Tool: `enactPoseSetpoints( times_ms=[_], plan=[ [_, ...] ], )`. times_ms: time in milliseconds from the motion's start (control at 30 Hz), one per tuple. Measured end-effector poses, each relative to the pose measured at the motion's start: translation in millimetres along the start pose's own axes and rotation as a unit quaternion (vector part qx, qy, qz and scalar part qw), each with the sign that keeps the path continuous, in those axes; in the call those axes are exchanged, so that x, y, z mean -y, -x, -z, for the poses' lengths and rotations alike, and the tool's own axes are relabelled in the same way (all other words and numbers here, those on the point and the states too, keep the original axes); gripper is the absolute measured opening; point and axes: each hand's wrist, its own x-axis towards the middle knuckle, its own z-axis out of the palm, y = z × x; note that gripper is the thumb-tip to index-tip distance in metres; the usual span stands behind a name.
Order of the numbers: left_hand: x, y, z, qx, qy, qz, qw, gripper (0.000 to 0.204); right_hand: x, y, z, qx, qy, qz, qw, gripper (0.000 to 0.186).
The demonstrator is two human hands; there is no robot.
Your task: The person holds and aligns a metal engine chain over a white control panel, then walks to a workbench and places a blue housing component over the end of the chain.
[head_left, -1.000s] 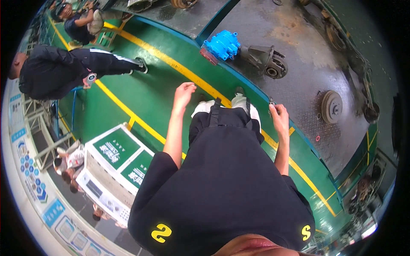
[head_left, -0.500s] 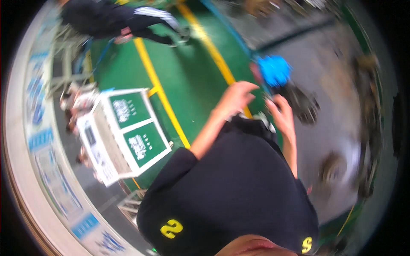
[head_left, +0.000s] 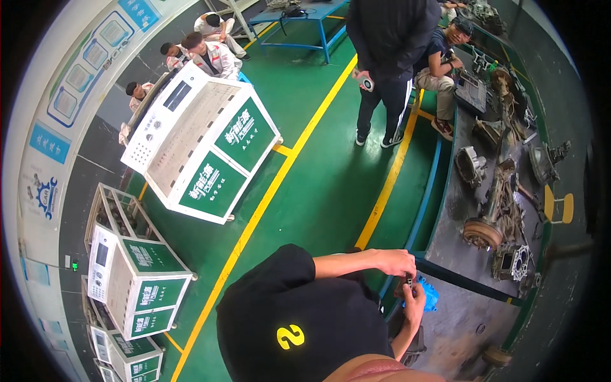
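Hands meet at the near edge of the grey desk (head_left: 458, 210): the left hand (head_left: 396, 261) and the right hand (head_left: 415, 300) are together, both closed on a small dark tool (head_left: 409, 281) pressed against a blue metal part (head_left: 429, 297) lying on the desk. Rusty brake and engine parts (head_left: 493, 219) lie farther along it. Beyond, another person (head_left: 388, 44) stands on the green floor (head_left: 318, 184) beside a yellow line (head_left: 267, 204).

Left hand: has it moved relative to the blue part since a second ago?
Yes. The left hand has closed in on the blue part at the bench edge, meeting the right hand.
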Motion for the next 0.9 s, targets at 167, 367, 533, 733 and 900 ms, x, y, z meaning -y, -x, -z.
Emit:
enactPoseSetpoints(
  times_ms=[167,367,533,733,900],
  plan=[
    [20.7,5.3,21.6,-0.021,-0.025,0.005,0.999,0.020,14.5,-23.5,-12.6,-0.004,0.164,0.081,0.983,0.021],
    [18.0,-2.1,20.3,0.031,0.027,0.066,0.997,0.024,31.5,-15.6,-20.2,-0.067,0.214,0.125,0.967,0.023],
    [8.7,-9.1,14.0,0.048,0.012,0.075,0.996,0.022,18.6,-6.5,-18.4,-0.091,0.240,0.124,0.958,0.022],
    [2.7,-16.3,3.0,0.039,-0.005,0.075,0.996,0.020,9.8,1.3,-12.0,-0.113,0.251,0.136,0.952,0.023],
    [-0.8,-22.5,-1.3,0.037,-0.022,0.061,0.997,0.020,9.7,3.1,-4.6,-0.139,0.271,0.143,0.942,0.022]
  ],
)
